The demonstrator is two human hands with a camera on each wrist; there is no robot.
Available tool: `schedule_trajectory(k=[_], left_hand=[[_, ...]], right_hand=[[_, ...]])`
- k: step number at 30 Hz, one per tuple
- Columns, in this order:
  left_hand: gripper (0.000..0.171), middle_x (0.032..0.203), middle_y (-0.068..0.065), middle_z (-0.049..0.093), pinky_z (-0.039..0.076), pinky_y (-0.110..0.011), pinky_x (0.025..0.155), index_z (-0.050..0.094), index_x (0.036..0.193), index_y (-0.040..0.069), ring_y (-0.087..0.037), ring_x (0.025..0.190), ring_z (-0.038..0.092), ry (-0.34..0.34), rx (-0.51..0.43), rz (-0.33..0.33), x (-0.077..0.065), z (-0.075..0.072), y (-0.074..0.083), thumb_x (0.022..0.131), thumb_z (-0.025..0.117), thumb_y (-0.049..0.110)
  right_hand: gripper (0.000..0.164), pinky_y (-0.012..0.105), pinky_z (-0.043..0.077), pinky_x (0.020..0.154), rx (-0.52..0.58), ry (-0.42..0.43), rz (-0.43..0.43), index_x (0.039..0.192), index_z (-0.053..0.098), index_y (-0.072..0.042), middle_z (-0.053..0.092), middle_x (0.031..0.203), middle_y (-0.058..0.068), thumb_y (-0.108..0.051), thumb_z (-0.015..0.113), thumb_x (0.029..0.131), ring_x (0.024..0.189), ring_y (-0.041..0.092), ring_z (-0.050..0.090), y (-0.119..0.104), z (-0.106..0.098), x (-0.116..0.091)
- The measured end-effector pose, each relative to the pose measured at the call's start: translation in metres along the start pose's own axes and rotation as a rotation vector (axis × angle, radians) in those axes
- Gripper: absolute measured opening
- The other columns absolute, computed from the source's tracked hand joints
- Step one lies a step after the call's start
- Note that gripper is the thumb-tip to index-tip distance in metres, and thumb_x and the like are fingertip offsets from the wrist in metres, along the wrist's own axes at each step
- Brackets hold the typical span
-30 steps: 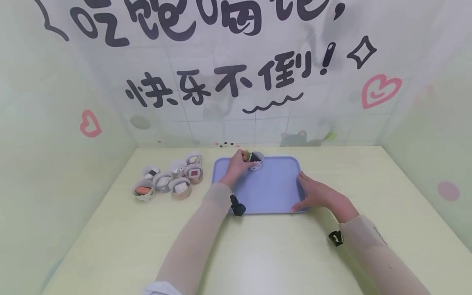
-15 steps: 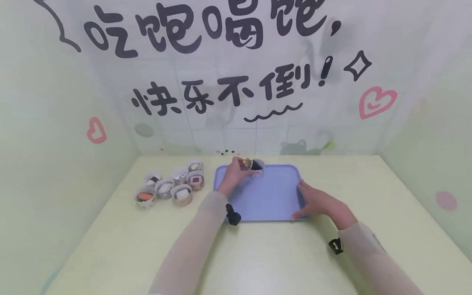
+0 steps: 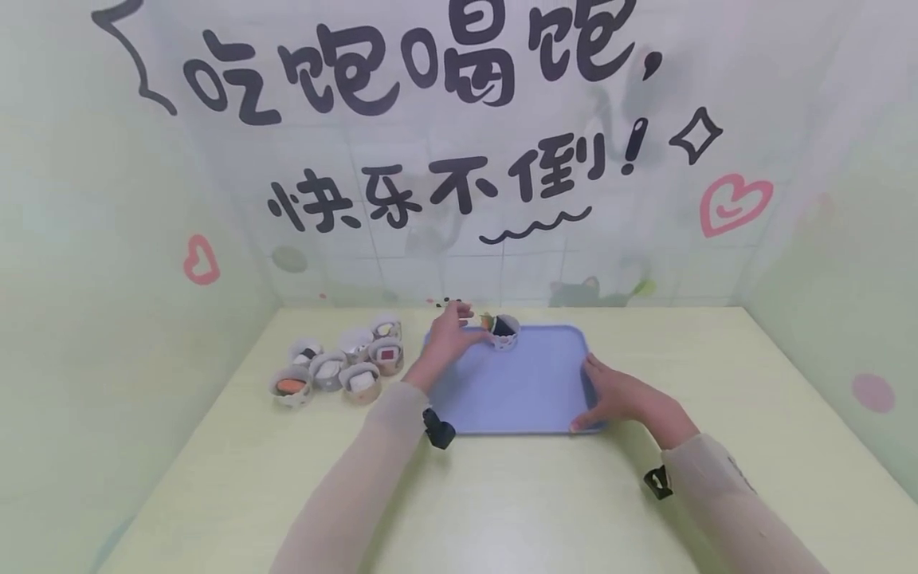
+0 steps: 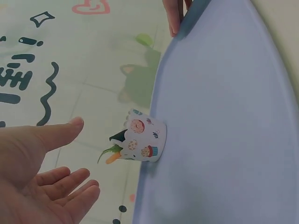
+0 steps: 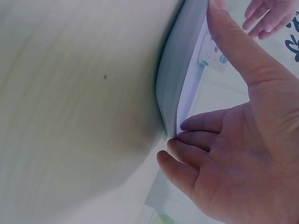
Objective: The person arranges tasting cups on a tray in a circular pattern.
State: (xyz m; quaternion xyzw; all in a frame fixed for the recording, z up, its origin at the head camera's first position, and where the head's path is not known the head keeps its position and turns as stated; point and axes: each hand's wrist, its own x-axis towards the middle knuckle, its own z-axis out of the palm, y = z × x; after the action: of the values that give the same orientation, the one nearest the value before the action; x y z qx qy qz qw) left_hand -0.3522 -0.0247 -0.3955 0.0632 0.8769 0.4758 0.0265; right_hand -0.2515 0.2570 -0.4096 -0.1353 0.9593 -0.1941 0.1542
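Observation:
A blue tray lies on the pale table. At its back edge stands a printed paper cup with a scalloped rim. Black, orange and green food-like pieces stick out of the cup. My left hand is just left of the cup; the left wrist view shows its fingers spread and a gap to the cup. My right hand holds the tray's right side, thumb at the front corner and fingertips on the rim.
Several similar paper cups with food-like pieces stand grouped at the back left, among them one with an orange piece and one with a dark red square. A printed curtain rises behind the table.
My left hand has let go of the paper cup and drawn away to the left with its fingers opening. The cup stays on the tray. My right hand keeps its place at the rim.

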Motion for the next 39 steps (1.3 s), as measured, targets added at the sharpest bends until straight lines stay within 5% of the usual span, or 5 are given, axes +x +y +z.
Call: schedule_trajectory(k=[14, 39], left_hand=[[0.068, 0.144, -0.015, 0.056, 0.045, -0.042, 0.114, 0.042, 0.141, 0.002, -0.032, 0.137, 0.051, -0.033, -0.075, 0.061, -0.033, -0.033, 0.008, 0.086, 0.078, 0.021], [0.068, 0.146, -0.016, 0.054, 0.043, -0.043, 0.115, 0.040, 0.145, 0.002, -0.033, 0.138, 0.049, -0.043, -0.001, 0.133, -0.098, -0.083, -0.005, 0.090, 0.074, 0.023]], right_hand=[[0.127, 0.061, 0.024, 0.121, -0.003, 0.000, -0.009, 0.148, 0.013, 0.022, 0.008, 0.157, 0.043, -0.048, 0.086, 0.071, 0.146, 0.055, 0.017, 0.002, -0.002, -0.001], [0.126, 0.060, 0.023, 0.122, 0.001, -0.019, 0.009, 0.149, 0.013, 0.021, 0.007, 0.157, 0.042, -0.048, 0.086, 0.072, 0.147, 0.054, 0.017, 0.000, -0.003, 0.001]])
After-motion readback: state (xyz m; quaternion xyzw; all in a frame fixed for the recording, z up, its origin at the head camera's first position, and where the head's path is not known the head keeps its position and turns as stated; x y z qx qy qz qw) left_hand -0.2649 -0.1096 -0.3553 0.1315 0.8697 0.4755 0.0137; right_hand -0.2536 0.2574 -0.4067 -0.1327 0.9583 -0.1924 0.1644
